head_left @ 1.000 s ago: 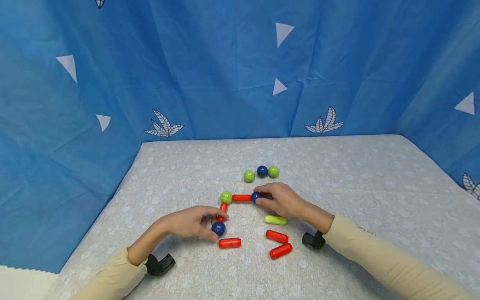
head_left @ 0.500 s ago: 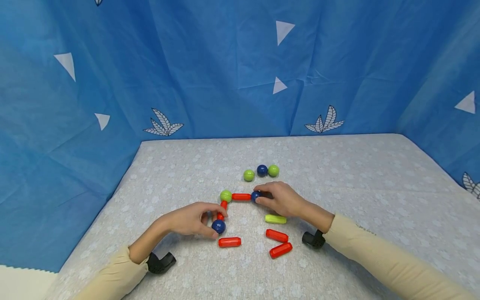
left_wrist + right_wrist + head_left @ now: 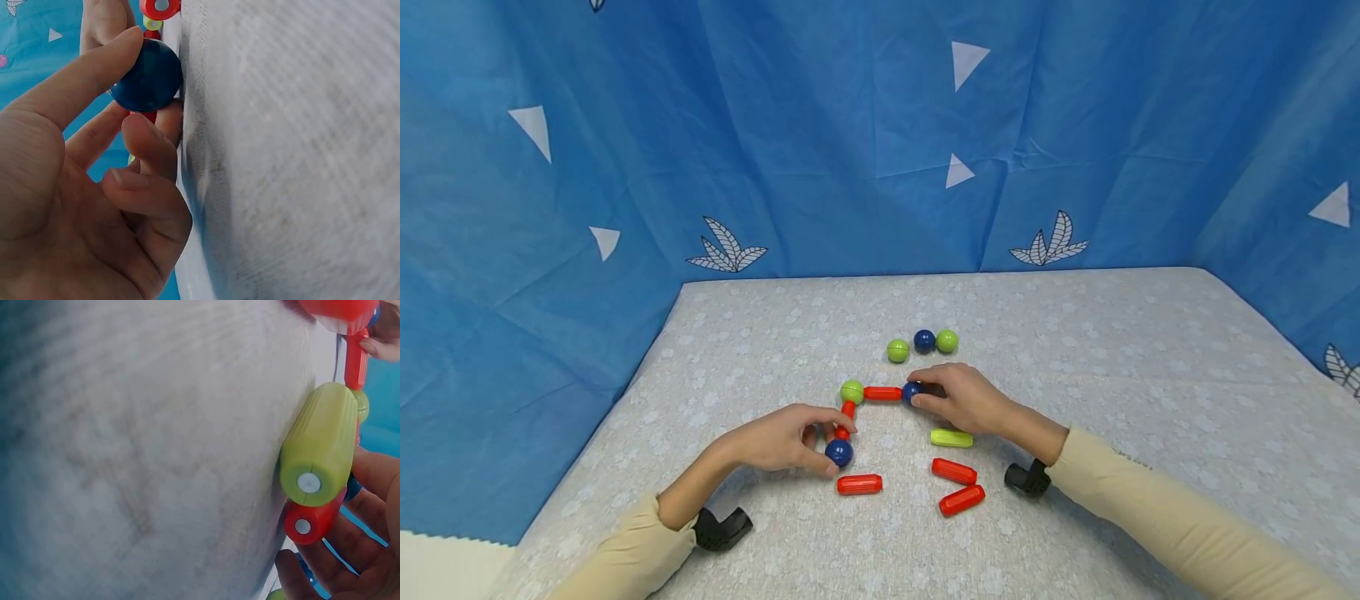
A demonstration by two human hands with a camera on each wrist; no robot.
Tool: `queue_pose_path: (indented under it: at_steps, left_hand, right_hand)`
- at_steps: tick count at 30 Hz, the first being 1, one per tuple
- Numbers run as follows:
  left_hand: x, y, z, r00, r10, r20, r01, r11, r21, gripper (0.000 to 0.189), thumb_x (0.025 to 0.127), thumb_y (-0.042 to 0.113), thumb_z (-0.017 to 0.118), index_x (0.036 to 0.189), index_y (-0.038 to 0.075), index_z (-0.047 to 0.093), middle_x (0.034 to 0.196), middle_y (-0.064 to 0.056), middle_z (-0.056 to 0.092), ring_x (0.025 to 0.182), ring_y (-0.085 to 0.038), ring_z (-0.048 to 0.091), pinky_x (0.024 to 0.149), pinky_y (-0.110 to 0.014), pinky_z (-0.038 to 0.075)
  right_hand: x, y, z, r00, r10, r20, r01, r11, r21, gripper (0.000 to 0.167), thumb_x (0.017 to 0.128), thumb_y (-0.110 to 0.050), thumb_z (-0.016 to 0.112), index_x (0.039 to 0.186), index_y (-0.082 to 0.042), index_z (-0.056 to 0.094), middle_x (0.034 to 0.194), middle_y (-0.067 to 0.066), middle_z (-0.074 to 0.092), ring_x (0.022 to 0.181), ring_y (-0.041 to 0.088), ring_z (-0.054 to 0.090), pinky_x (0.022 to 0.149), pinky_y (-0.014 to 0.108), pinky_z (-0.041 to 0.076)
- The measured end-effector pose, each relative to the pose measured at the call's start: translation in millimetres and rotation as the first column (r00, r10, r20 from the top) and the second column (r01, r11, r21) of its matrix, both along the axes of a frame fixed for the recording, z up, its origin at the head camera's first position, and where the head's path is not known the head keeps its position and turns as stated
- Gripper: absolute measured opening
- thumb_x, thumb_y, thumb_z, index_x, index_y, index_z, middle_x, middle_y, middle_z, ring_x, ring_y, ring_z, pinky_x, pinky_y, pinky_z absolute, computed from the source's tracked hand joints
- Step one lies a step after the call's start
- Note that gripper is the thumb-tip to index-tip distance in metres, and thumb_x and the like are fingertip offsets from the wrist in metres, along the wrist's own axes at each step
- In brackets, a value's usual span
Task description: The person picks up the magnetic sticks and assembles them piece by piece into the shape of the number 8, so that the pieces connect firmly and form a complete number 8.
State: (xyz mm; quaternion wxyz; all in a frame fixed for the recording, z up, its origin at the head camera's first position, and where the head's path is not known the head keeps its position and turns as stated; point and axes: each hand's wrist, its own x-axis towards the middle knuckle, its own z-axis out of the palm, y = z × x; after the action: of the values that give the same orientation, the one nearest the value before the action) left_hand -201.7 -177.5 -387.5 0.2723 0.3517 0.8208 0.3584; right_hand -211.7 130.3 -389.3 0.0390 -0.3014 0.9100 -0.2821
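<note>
A green ball [image 3: 852,392] forms the corner of a chain, with one red rod [image 3: 882,393] running right and another red rod [image 3: 847,414] running toward the near side. At the near end is a blue ball [image 3: 150,78], which my left hand [image 3: 790,437] holds between thumb and fingers. My right hand [image 3: 958,398] pinches a second blue ball [image 3: 912,393] at the right end. In the right wrist view, a red rod [image 3: 314,515] with a pale disc in its end shows close to the right fingers; its far end is hidden.
Nearer on the patterned tabletop [image 3: 1075,333] lie a yellow-green rod [image 3: 951,438] and three red rods, one of them [image 3: 859,484] close to the left hand. Farther back are two green balls and a blue ball [image 3: 924,341]. Blue cloth [image 3: 865,167] hangs behind.
The blue ball in my left hand has shifted very slightly right. My right hand and the loose pieces stay where they were.
</note>
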Motion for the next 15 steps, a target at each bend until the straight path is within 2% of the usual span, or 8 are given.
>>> queue_pose_path:
  at_steps: [4, 11, 15]
  left_hand:
    - [0.7, -0.7, 1.1, 1.0, 0.016, 0.01, -0.016, 1.0, -0.004, 0.046, 0.085, 0.023, 0.08, 0.127, 0.015, 0.063, 0.101, 0.002, 0.061, 0.063, -0.012, 0.051, 0.059, -0.026, 0.043]
    - [1.0, 1.2, 1.0, 0.999, 0.023, 0.037, -0.023, 1.0, 0.006, 0.046, 0.085, 0.021, 0.08, 0.128, 0.015, 0.062, 0.103, 0.001, 0.061, 0.063, -0.012, 0.051, 0.06, -0.026, 0.043]
    - [0.6, 2.1, 0.8, 0.999, 0.021, 0.037, -0.021, 1.0, 0.011, 0.046, 0.085, 0.02, 0.08, 0.127, 0.015, 0.063, 0.103, 0.001, 0.062, 0.063, -0.012, 0.051, 0.06, -0.026, 0.043]
  right_hand:
    - [-1.1, -1.2, 1.0, 1.0, 0.0, 0.016, 0.0, 1.0, 0.009, 0.035, 0.097, -0.022, 0.066, 0.127, -0.003, 0.065, 0.114, 0.004, 0.069, 0.091, 0.013, 0.058, 0.083, 0.037, 0.049]
    - [0.0, 5.7, 14.5, 0.993, 0.012, 0.12, -0.017, 0.999, 0.036, 0.04, 0.097, -0.023, 0.066, 0.131, -0.003, 0.062, 0.112, 0.003, 0.068, 0.091, 0.013, 0.059, 0.083, 0.036, 0.05]
    - [5.1, 11.9, 20.4, 0.994, 0.007, 0.111, -0.011, 0.999, 0.037, 0.039, 0.096, -0.024, 0.067, 0.13, -0.005, 0.063, 0.114, 0.005, 0.069, 0.101, 0.019, 0.063, 0.088, 0.042, 0.051]
